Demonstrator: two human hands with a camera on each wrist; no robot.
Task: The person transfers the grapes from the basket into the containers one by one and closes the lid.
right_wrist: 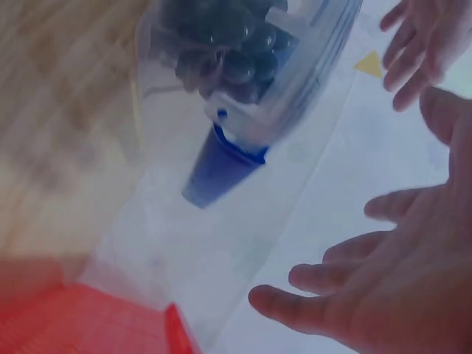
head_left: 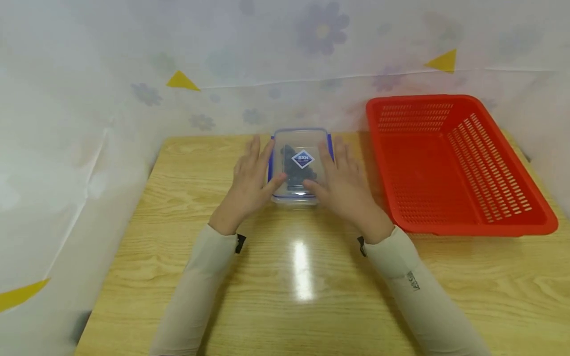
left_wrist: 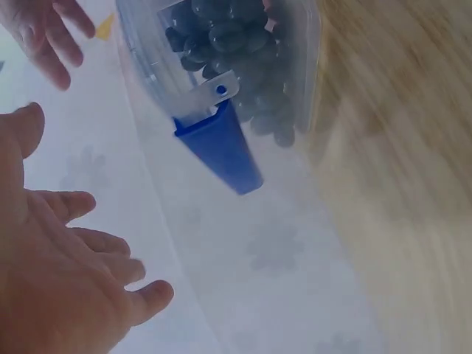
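A clear plastic food container (head_left: 295, 200) with a blue-rimmed lid and a diamond-shaped label stands on the table. Inside it lies a bunch of dark grapes (left_wrist: 228, 37). Blue side clips (left_wrist: 221, 151) stick outward from its walls in both wrist views. My left hand (head_left: 254, 180) hovers at the container's left side, fingers spread and thumb over the lid's edge. On the opposite side my right hand (head_left: 345, 185) mirrors it, fingers extended and thumb above the lid. Both wrist views show the palms apart from the container, holding nothing.
A red plastic basket (head_left: 445, 228) with slotted walls stands on the right of the wooden table (head_left: 178, 277), close to my right hand. A white flowered sheet (head_left: 249, 59) with yellow tape pieces (head_left: 182, 80) rises behind the table and along the left.
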